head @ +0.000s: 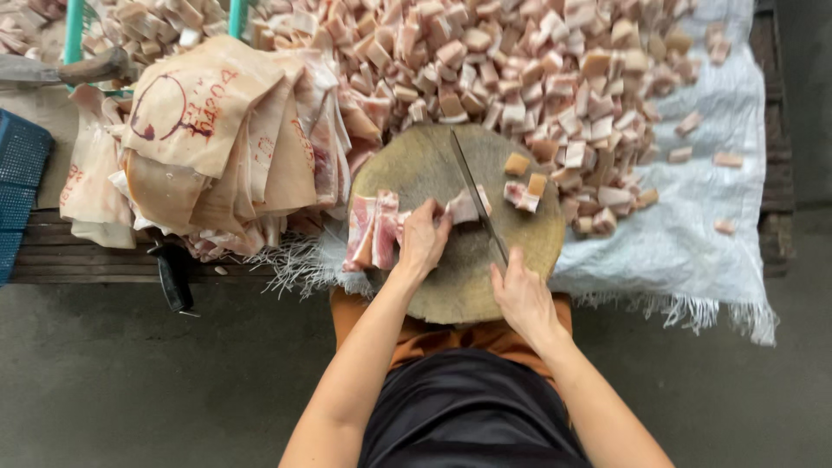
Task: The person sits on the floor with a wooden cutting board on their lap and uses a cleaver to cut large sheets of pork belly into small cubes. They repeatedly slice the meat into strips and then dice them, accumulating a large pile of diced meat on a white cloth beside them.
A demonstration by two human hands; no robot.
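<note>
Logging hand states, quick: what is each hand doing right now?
Left hand: closed down on the pork strips, pinning them to the chopping block.
Right hand: closed around the cleaver handle.

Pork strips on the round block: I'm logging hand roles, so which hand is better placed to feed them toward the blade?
Left. The left hand already rests on the pork strips, while the right hand has its grip on the cleaver.

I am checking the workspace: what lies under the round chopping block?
Under the round chopping block a pale woven sheet with a frayed edge shows. What supports the block beneath is covered.
</note>
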